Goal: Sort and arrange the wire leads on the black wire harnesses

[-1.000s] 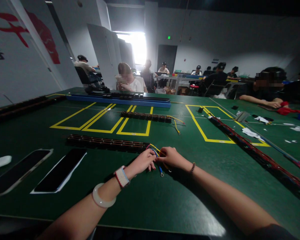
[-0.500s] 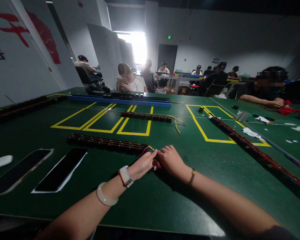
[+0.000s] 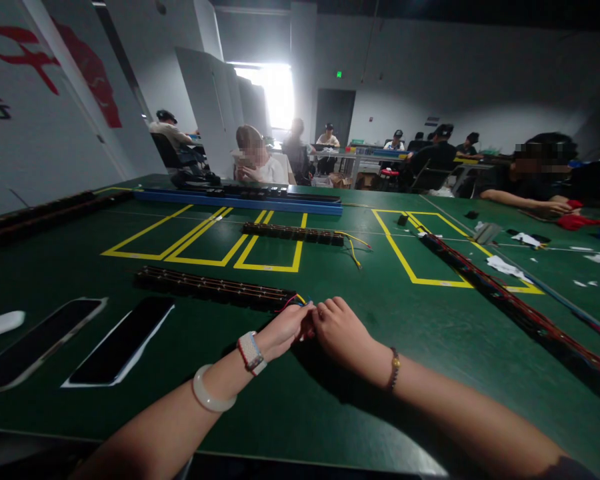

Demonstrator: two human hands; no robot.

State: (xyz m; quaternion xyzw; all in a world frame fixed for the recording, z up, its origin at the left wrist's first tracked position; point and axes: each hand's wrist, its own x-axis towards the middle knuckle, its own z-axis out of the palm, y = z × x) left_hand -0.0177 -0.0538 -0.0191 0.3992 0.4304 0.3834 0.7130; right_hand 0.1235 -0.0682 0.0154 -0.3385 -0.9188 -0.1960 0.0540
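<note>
A long black strip with copper-coloured lines along its top (image 3: 215,287) lies across the green table in front of me. Thin yellow, blue and red wires (image 3: 300,299) leave its right end and run to my fingertips. My left hand (image 3: 283,331) is closed at that end, thumb and fingers pinched together by the wires. Against it, my right hand (image 3: 343,330) is closed too, its fingers curled toward the left fingertips. What the right fingers hold is hidden behind them. A second, shorter black strip (image 3: 293,233) with loose yellow wire ends lies farther back.
Yellow tape outlines (image 3: 267,268) mark the green table (image 3: 405,373). At left lie two dark phone-like slabs (image 3: 123,340). A long bundle of red and dark wires (image 3: 510,300) crosses the right side. Behind stands a blue tray (image 3: 240,201). A person (image 3: 535,173) sits at right.
My right hand has shifted slightly down and its wrist has turned a little to the right. The left hand stays almost in place, and the strips have not moved.
</note>
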